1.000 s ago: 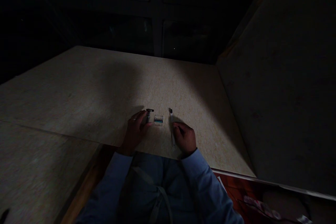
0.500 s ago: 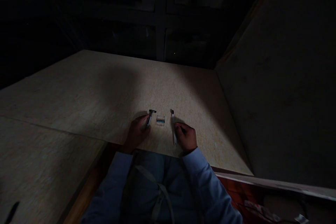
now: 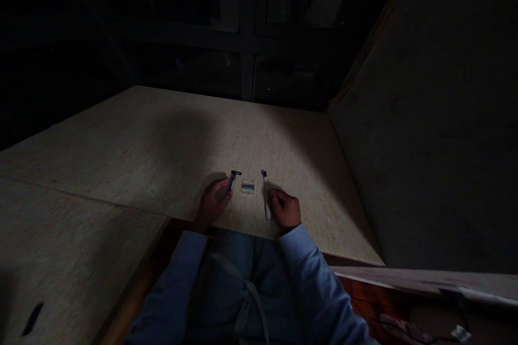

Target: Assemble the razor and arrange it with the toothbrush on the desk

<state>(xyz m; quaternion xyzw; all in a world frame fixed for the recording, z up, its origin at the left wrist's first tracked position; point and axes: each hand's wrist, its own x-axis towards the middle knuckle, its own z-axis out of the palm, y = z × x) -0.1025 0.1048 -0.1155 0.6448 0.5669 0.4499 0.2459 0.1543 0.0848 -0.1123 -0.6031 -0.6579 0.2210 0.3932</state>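
Observation:
A razor [image 3: 232,180] with a dark head lies at the fingers of my left hand [image 3: 211,204]. The thumb and fingers curve round its handle, and the lower end is hidden. To its right a small clear plastic case [image 3: 248,187] rests on the table, with a dark and teal strip inside that looks like a blade cartridge. Further right lies a toothbrush [image 3: 266,202], white-handled with a dark head pointing away from me. My right hand [image 3: 286,209] rests just right of the handle, fingers curled in, with nothing visible in them.
The pale, mottled table [image 3: 243,140] runs back to a dark window frame [image 3: 246,64]. On the right, a dark upright panel [image 3: 424,145] borders it. A lower-left surface [image 3: 73,248] carries a dark slim object [image 3: 32,318]. The room is dim.
My right hand has drawn slightly away from the toothbrush, which now lies flatter and a little straighter. The razor has shifted slightly at my left fingers. The view has tilted a little.

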